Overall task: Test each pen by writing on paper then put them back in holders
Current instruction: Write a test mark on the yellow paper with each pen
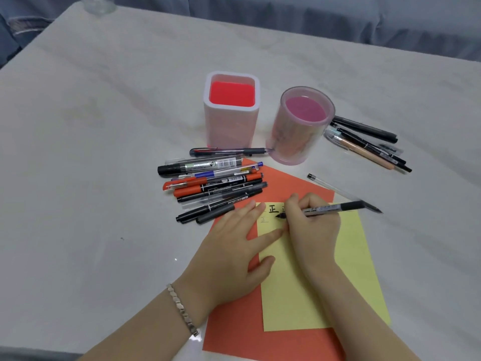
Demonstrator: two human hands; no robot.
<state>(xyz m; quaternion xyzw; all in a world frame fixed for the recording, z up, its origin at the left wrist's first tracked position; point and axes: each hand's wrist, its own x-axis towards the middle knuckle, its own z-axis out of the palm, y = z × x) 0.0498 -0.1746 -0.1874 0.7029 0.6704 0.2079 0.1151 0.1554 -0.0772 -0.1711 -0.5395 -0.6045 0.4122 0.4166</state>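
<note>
Now, right hand (312,225): fingers curled round a black marker (335,207), its tip on the yellow paper (299,295) beside written characters.
Left hand (234,251): flat, fingers straight, pressing the yellow paper and the orange sheet (234,329) under it.
Pen pile (213,186): lies on the table (104,126), left of the paper.
Holders: square holder (231,110) and round holder (302,126) stand upright behind the pile.
Other pens (369,144): lie right of the round holder.
</note>
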